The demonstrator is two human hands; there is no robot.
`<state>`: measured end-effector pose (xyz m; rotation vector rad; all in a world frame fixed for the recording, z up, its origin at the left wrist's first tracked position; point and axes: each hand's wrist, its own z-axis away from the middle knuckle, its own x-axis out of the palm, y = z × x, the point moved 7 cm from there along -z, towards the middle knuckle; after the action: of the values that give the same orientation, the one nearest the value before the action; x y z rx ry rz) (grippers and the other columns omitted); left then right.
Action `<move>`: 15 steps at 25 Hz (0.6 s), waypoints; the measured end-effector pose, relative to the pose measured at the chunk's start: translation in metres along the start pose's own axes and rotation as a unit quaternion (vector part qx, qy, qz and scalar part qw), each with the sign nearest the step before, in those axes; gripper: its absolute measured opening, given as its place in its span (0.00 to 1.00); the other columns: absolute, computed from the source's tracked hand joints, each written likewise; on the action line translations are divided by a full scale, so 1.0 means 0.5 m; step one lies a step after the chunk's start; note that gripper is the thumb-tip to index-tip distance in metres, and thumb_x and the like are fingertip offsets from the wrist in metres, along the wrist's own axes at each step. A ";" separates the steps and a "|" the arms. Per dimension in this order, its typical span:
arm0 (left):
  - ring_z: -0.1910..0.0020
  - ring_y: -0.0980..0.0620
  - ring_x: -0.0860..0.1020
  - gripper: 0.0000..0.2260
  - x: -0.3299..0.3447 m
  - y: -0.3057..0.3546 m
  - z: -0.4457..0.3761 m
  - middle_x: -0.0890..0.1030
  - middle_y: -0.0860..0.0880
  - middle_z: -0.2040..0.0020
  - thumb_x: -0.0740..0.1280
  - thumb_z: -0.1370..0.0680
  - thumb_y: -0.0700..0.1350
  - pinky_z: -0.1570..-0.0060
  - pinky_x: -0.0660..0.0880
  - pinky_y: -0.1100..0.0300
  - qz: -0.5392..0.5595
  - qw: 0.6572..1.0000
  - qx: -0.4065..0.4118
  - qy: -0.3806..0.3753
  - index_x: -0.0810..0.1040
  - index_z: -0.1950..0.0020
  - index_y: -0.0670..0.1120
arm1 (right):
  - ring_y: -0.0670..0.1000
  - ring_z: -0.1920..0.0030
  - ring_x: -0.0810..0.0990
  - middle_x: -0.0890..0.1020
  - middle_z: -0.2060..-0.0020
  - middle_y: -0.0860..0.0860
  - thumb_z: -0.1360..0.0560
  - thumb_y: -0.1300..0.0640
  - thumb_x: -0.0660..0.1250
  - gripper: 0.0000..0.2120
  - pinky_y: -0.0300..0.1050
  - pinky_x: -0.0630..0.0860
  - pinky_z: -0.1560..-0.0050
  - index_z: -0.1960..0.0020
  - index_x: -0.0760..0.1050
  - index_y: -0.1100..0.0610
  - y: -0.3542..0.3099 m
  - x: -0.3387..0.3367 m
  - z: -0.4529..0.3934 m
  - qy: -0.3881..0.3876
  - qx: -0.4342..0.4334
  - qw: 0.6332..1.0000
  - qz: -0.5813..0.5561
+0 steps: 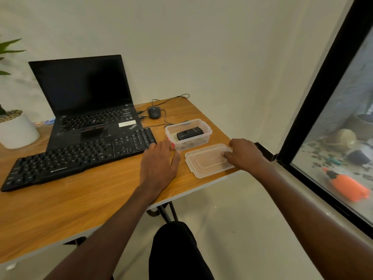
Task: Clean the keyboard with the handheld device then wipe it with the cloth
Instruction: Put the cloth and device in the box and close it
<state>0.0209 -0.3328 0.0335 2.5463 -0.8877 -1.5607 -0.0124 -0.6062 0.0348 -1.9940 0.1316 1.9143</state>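
A black external keyboard (80, 156) lies slanted on the wooden table (60, 209), in front of an open black laptop (88, 102). To its right stands a clear plastic box (203, 138) with a small black handheld device (189, 133) lying inside. The box's clear lid (205, 162) lies flat near the table's right edge. My left hand (159, 160) rests against the box's near left corner, fingers loosely spread. My right hand (244, 153) has its fingers on the lid's right edge. I see no cloth.
A dark wired mouse (154, 112) and its cable lie behind the box. A white plant pot (17, 131) stands at the far left. The table ends just right of the lid; a black-framed window (314, 110) is at the right. My knee (175, 245) is below.
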 end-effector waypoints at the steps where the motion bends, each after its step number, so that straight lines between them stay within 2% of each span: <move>1: 0.56 0.51 0.74 0.11 0.001 0.006 0.002 0.79 0.53 0.57 0.63 0.16 0.56 0.54 0.74 0.49 -0.004 1.000 0.013 -0.012 0.78 0.51 0.51 | 0.59 0.48 0.78 0.79 0.47 0.56 0.22 0.45 0.67 0.15 0.54 0.80 0.50 0.47 0.76 0.57 0.000 0.007 -0.002 0.002 0.011 1.000 -0.006; 3: 0.62 0.54 0.73 0.16 0.016 0.019 0.004 0.76 0.54 0.65 0.62 0.16 0.56 0.60 0.71 0.51 0.006 0.997 0.049 -0.063 0.78 0.60 0.52 | 0.57 0.55 0.78 0.79 0.53 0.56 0.23 0.51 0.67 0.09 0.50 0.78 0.58 0.53 0.75 0.58 -0.008 0.009 0.000 0.008 0.026 0.999 -0.040; 4: 0.62 0.54 0.73 0.16 0.024 0.024 0.004 0.76 0.55 0.65 0.63 0.16 0.57 0.61 0.70 0.52 0.013 0.994 0.065 -0.085 0.80 0.60 0.52 | 0.57 0.57 0.79 0.80 0.55 0.56 0.24 0.54 0.67 0.07 0.47 0.75 0.61 0.53 0.76 0.58 -0.008 0.008 0.000 0.013 0.036 0.997 -0.065; 7: 0.58 0.56 0.75 0.13 0.030 0.020 0.007 0.81 0.56 0.60 0.65 0.17 0.58 0.58 0.77 0.50 0.052 0.990 0.064 -0.118 0.85 0.51 0.54 | 0.54 0.61 0.79 0.83 0.58 0.55 0.27 0.61 0.67 0.08 0.43 0.71 0.65 0.50 0.82 0.60 0.001 -0.016 0.012 0.047 0.069 0.983 -0.164; 9: 0.57 0.58 0.77 0.12 0.015 0.014 0.016 0.83 0.56 0.56 0.67 0.17 0.57 0.56 0.78 0.49 0.119 0.988 0.030 -0.093 0.86 0.44 0.54 | 0.53 0.59 0.81 0.86 0.55 0.55 0.27 0.63 0.66 0.12 0.44 0.75 0.61 0.48 0.86 0.59 0.008 -0.041 0.030 0.086 0.079 0.964 -0.241; 11: 0.58 0.58 0.79 0.12 -0.009 0.012 0.030 0.84 0.57 0.54 0.68 0.17 0.55 0.57 0.80 0.50 0.205 0.978 -0.012 -0.023 0.85 0.38 0.52 | 0.52 0.54 0.82 0.87 0.51 0.51 0.26 0.61 0.68 0.13 0.45 0.76 0.54 0.44 0.86 0.54 0.008 -0.072 0.053 0.142 0.070 0.940 -0.301; 13: 0.58 0.56 0.79 0.15 -0.029 0.017 0.039 0.82 0.57 0.52 0.68 0.16 0.54 0.59 0.80 0.56 0.284 0.957 -0.044 0.035 0.81 0.31 0.50 | 0.50 0.55 0.83 0.86 0.55 0.46 0.24 0.57 0.71 0.09 0.45 0.76 0.53 0.47 0.84 0.46 -0.005 -0.103 0.068 0.214 0.032 0.902 -0.373; 15: 0.51 0.59 0.80 0.18 -0.037 0.023 0.032 0.81 0.58 0.45 0.68 0.16 0.52 0.57 0.79 0.64 0.341 0.936 -0.059 0.056 0.76 0.27 0.50 | 0.48 0.58 0.83 0.84 0.60 0.45 0.24 0.55 0.72 0.07 0.45 0.78 0.53 0.49 0.82 0.44 -0.021 -0.120 0.066 0.275 -0.017 0.850 -0.450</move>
<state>-0.0038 -0.3295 0.0441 1.8955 -1.4054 -1.1884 -0.0446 -0.5970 0.0952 -2.0193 -0.5938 0.7458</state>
